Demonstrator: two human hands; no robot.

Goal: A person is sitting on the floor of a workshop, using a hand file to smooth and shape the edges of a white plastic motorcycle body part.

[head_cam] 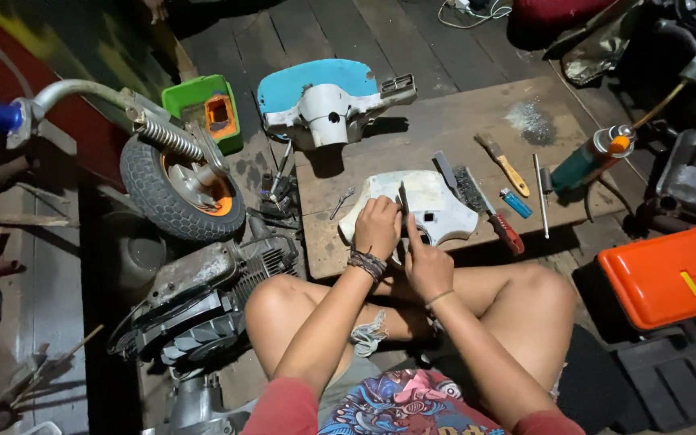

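I sit cross-legged at a low wooden board (445, 121). A white plastic scooter panel (437, 205) lies on its near edge. My left hand (377, 228) rests on the panel, fingers curled around a thin dark tool (403, 197) that stands upright against it. My right hand (427, 264) is just below and right of the left, holding the lower part of the same tool at the panel's near edge. Braided bands circle my left wrist.
A blue-and-white scooter cover (328, 97), wire brush (485, 205), paintbrush (503, 163), lighter (515, 203) and gas torch (594, 157) lie on the board. A scooter wheel (175, 181) and engine (203, 298) sit left, beside a green box (203, 109). An orange toolbox (674, 274) is right.
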